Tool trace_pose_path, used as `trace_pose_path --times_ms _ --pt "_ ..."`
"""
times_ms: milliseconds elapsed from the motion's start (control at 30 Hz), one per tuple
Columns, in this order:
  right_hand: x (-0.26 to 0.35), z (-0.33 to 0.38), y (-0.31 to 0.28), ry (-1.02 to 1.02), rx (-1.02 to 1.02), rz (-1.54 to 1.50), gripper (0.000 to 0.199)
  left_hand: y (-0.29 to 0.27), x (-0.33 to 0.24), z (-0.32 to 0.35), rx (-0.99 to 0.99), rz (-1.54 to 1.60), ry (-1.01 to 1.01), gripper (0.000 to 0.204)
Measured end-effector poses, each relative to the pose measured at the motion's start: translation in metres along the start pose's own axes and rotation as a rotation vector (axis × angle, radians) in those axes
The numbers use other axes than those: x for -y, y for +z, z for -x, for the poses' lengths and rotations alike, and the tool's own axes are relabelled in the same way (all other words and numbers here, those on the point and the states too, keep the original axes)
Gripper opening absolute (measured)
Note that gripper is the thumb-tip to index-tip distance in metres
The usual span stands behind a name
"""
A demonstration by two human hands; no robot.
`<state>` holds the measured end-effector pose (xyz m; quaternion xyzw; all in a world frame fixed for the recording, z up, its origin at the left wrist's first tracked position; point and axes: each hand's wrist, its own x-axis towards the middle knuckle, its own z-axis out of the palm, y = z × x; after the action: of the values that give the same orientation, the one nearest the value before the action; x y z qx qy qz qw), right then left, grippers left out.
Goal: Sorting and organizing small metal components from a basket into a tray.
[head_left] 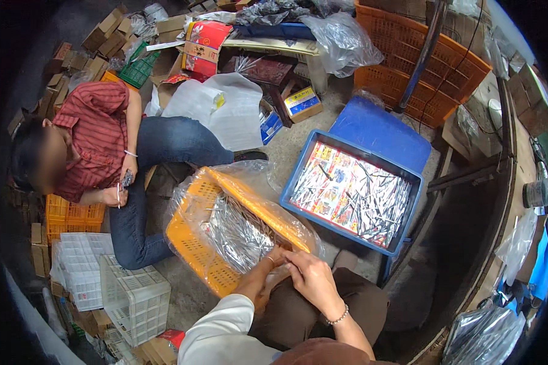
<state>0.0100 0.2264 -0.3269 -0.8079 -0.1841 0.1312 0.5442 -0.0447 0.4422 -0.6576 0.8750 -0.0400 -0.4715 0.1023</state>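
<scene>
Both of my hands meet at the near right side of a yellow plastic basket (186,237) lined with clear plastic film. My left hand (276,258) is closed at the basket's edge, its fingertips partly hidden. Right beside it, my right hand (312,277) has curled fingers pressed together, a beaded bracelet on its wrist. Whatever sits between the fingers is too small to make out. Inside the basket lies a heap of thin silvery metal pieces (240,237). Beyond my hands, a blue tray (345,233) holds more slim metal pieces (377,207) scattered over colourful printed paper.
At the left, a person in a red striped shirt (100,131) sits holding small items. White crates (134,298) stand near that person's legs. A blue board (380,134) adjoins the tray, with orange crates (402,67) behind. A wooden bench edge (505,201) runs along the right.
</scene>
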Motion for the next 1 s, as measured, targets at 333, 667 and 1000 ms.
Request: trace_pose_path --times_ms 333,667,1000 --pt "-0.003 -0.004 0.008 0.054 0.051 0.087 0.024 0.006 -0.007 0.005 0.003 0.008 0.018 0.031" --pt "-0.018 -0.005 0.018 -0.002 -0.013 0.134 0.021 0.003 0.007 0.048 -0.1 0.053 0.015 0.033" --pt "-0.061 0.008 0.044 0.022 0.0 0.073 0.023 0.012 0.045 0.124 -0.369 0.819 -0.057 0.025"
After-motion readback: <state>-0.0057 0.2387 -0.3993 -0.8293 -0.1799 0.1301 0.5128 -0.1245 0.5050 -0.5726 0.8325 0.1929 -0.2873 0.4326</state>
